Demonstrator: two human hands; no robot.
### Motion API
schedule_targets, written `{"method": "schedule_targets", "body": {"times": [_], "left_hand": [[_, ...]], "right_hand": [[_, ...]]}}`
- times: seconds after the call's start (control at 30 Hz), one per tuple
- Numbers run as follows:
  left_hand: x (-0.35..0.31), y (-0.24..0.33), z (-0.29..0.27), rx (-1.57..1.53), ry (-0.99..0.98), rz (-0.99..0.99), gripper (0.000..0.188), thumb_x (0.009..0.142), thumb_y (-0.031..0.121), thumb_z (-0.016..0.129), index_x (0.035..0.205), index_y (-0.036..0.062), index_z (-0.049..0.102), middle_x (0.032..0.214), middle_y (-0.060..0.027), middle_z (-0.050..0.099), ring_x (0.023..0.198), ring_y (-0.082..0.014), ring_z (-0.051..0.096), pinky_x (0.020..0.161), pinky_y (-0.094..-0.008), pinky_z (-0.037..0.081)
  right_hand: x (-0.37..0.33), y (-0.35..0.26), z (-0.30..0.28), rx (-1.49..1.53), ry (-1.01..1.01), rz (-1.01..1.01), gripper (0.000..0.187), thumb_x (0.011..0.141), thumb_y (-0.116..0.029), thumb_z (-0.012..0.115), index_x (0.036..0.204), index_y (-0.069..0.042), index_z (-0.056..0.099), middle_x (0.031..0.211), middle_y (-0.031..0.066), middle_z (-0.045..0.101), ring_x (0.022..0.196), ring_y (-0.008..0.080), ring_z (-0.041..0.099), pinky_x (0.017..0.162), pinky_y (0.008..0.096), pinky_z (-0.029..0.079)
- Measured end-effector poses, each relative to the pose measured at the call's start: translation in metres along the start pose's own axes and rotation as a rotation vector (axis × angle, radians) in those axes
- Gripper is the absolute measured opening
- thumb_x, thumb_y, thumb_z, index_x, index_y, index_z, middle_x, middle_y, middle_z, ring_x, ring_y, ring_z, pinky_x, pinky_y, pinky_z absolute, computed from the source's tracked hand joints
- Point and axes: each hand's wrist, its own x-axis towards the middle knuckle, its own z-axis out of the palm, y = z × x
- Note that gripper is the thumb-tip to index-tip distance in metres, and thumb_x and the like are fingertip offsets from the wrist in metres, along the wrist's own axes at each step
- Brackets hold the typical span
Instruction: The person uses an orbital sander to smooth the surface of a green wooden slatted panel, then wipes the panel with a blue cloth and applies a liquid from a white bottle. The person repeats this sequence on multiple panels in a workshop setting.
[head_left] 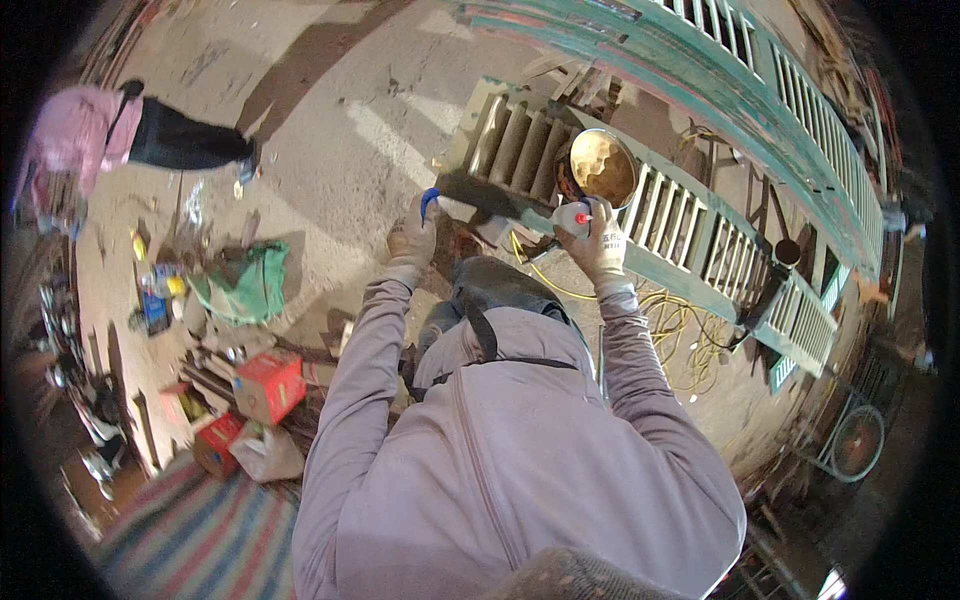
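Observation:
My left hand (410, 245), in a pale work glove, is closed around a slim blue curved object (429, 203) that sticks up past the fingers; its kind I cannot make out. My right hand (603, 246), gloved too, grips a small whitish bottle (570, 217) with a red tip. The bottle is held in front of a round gold-coloured metal bowl (603, 167), which rests on a long green slatted panel (690, 215). Left of the bowl, the panel has several thick brown slats (515, 140). My left hand is off the panel's near left corner.
Another larger green slatted frame (740, 100) runs along the upper right. Yellow cable (665, 320) lies coiled on the floor near the panel. A person in pink (100, 125) bends over at far left. Red boxes (268, 385) and a green sack (245, 285) lie left of me.

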Motion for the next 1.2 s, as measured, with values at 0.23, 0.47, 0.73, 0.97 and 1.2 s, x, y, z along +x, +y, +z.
{"method": "schedule_targets", "body": {"times": [0.23, 0.47, 0.73, 0.97, 1.2], "left_hand": [[0.103, 0.021, 0.008, 0.879, -0.273, 0.803, 0.07, 0.103, 0.054, 0.048, 0.156, 0.0076, 0.045, 0.166, -0.0126, 0.036, 0.156, -0.0286, 0.027, 0.126, -0.0598, 0.02], [0.196, 0.041, 0.013, 1.151, -0.602, 1.196, 0.082, 0.102, 0.063, 0.034, 0.163, 0.0081, 0.03, 0.171, -0.0111, 0.026, 0.16, -0.0314, 0.016, 0.128, -0.0641, 0.005], [0.278, 0.037, 0.039, 0.965, -0.457, 1.499, 0.078, 0.104, 0.057, 0.032, 0.164, 0.0069, 0.027, 0.172, -0.0124, 0.023, 0.16, -0.0288, 0.016, 0.127, -0.0635, 0.004], [0.31, 0.075, 0.024, 0.946, -0.661, 1.371, 0.076, 0.107, 0.053, 0.029, 0.164, 0.0027, 0.024, 0.173, -0.0151, 0.02, 0.159, -0.0307, 0.019, 0.126, -0.0662, 0.004], [0.259, 0.057, -0.007, 0.944, -0.888, 1.366, 0.078, 0.106, 0.054, 0.028, 0.165, 0.0028, 0.021, 0.174, -0.0165, 0.011, 0.161, -0.033, 0.008, 0.124, -0.0693, -0.001]], "right_hand": [[0.015, -0.029, 0.021, -0.061, 0.059, 0.164, 0.073, 0.075, -0.041, 0.088, 0.13, -0.004, 0.055, 0.137, 0.0204, 0.058, 0.118, 0.0425, 0.063, 0.095, 0.0485, 0.054], [0.0, -0.088, 0.019, -0.039, 0.337, 0.393, 0.074, 0.071, -0.024, 0.094, 0.13, -0.001, 0.056, 0.133, 0.0187, 0.06, 0.116, 0.0378, 0.063, 0.098, 0.0445, 0.053], [-0.001, -0.189, 0.055, -0.009, 0.507, 0.887, 0.06, 0.073, -0.015, 0.092, 0.122, 0.003, 0.063, 0.121, 0.0175, 0.064, 0.106, 0.0346, 0.066, 0.095, 0.042, 0.054], [0.017, -0.271, 0.102, 0.103, 0.565, 1.102, 0.06, 0.073, -0.016, 0.091, 0.123, 0.002, 0.063, 0.124, 0.0171, 0.065, 0.114, 0.0322, 0.065, 0.099, 0.0409, 0.052], [0.008, -0.308, 0.134, 0.162, 0.588, 1.187, 0.062, 0.073, -0.022, 0.091, 0.122, 0.001, 0.063, 0.121, 0.0172, 0.065, 0.11, 0.0329, 0.065, 0.098, 0.0433, 0.052]]}}
